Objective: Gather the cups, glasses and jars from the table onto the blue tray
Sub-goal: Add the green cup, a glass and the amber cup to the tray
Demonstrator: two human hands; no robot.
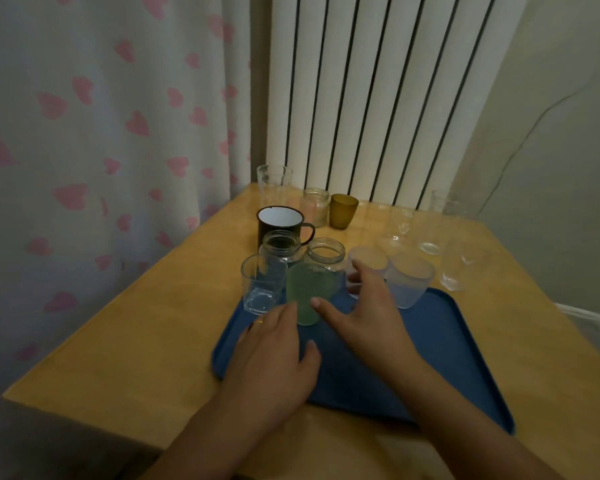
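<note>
We have a green frosted cup (307, 294) standing on the far end of the blue tray (440, 344). Our left hand (274, 355) and right hand (364, 306) flank it, fingers spread, gripping nothing. The tray's near half lies bare; other glasses crowd the tabletop (146, 327) beyond.

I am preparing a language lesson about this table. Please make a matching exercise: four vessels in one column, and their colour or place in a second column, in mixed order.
Column one:
1. enamel mug
2. small tumbler
3. frosted cup
4. tall clear glass

Column two:
A. amber, standing in front of the radiator
B. pale green, between the two hands at the tray's far edge
C. dark outside, white inside, with a handle
D. at the table's far corner, next to the curtain

Pairs: 1-C, 2-A, 3-B, 4-D
</note>
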